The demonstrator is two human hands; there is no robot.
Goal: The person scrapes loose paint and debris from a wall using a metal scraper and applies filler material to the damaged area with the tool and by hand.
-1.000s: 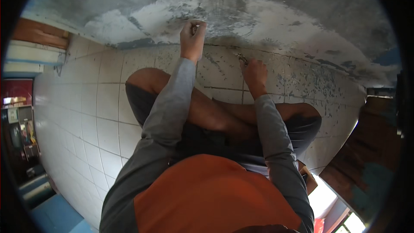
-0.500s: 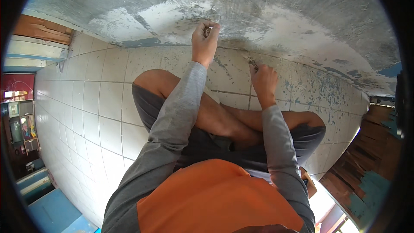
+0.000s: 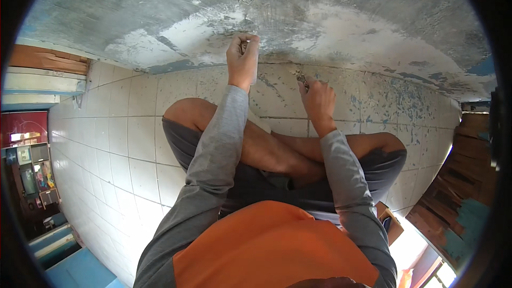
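My left hand [image 3: 241,64] is raised at the foot of a grey wall [image 3: 362,0] with white, worn patches. Its fingers are curled round a small brownish thing [image 3: 244,47], mostly hidden by the fingers and too small to name. Lower and to the right, my right hand [image 3: 320,102] is closed over the floor near the wall's base. A dark, mottled narrow piece [image 3: 303,79] sticks out between its thumb and fingers; its kind does not show.
Pale floor tiles [image 3: 144,133] carry scattered blue and grey flakes [image 3: 400,98] along the wall. My crossed legs [image 3: 282,157] lie below my hands. Worn brown wood with teal paint [image 3: 453,181] stands at right, shelves [image 3: 37,176] at far left, a brown box [image 3: 392,224] by my right elbow.
The view has shifted slightly, so the wall and both hands appear further left. My left hand's thumb looks straighter. Both hands stay closed close to the wall.
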